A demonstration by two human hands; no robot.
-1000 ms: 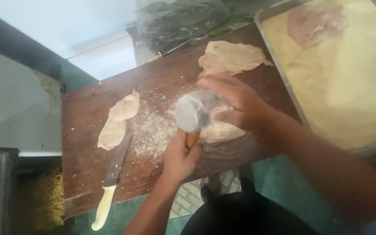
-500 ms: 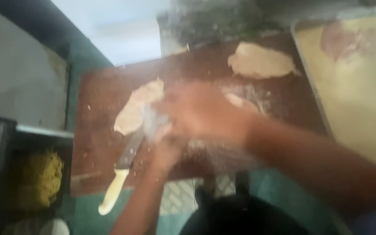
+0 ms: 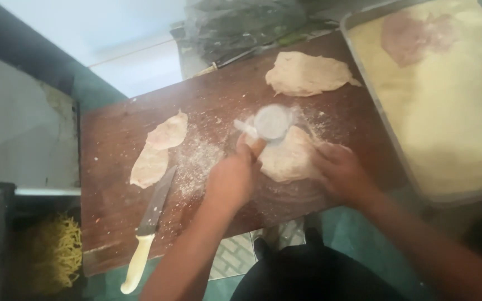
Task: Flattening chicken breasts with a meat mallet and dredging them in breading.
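My left hand (image 3: 231,177) grips the wooden handle of a metal meat mallet (image 3: 270,124), whose round head is over a flattened piece of raw meat (image 3: 288,160) on the brown wooden cutting board (image 3: 112,150). My right hand (image 3: 338,173) rests on the right edge of that piece, fingers pressing it down. A second flattened piece (image 3: 307,73) lies at the board's far side. Two thinner cutlets (image 3: 158,147) lie at the left of the board.
A knife with a cream handle (image 3: 146,234) lies on the board's left front. A large metal tray (image 3: 419,184) of pale crumbs with one coated piece (image 3: 414,33) stands at the right. Dark plastic bags (image 3: 241,22) lie behind the board. Yellow strands (image 3: 57,251) sit lower left.
The right hand left the mallet head and moved onto the meat. The mallet swung during the blurred frame and is now over the meat. The camera view has shifted.
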